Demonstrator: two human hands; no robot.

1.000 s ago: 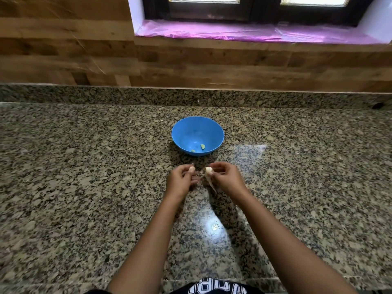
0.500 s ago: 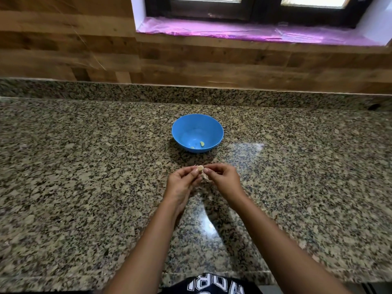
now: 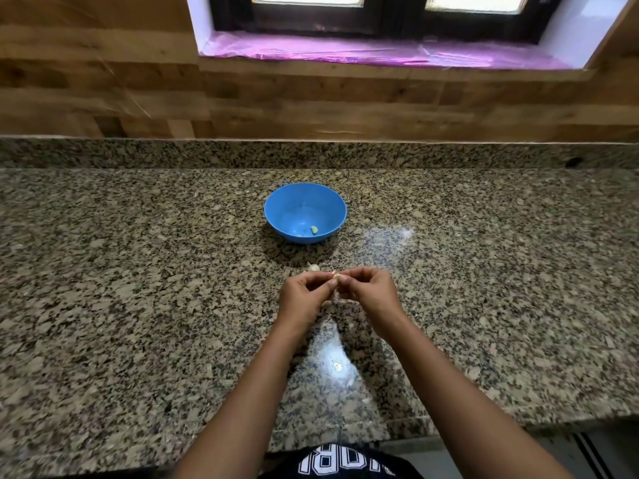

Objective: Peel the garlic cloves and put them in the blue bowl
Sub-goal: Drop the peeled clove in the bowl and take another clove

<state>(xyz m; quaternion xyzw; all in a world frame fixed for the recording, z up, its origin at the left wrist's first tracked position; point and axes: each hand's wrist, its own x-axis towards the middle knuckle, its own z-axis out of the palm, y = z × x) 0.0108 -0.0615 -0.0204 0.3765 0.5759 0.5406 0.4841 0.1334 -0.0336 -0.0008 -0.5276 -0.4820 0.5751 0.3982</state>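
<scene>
Your left hand [image 3: 303, 296] and right hand [image 3: 370, 292] meet, fingertips of both pinching one garlic clove [image 3: 336, 277], just near of the blue bowl [image 3: 294, 205]. Peeled clove [image 3: 314, 230] lies in the bowl's near-right part; a loose clove [image 3: 314, 267] sits on the counter [image 3: 138, 271] between bowl and hands

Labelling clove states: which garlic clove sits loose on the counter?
The loose clove on the granite, between the blue bowl and the left hand. The held clove is pinched between that and the right hand; peeled cloves lie in the bowl.
</scene>
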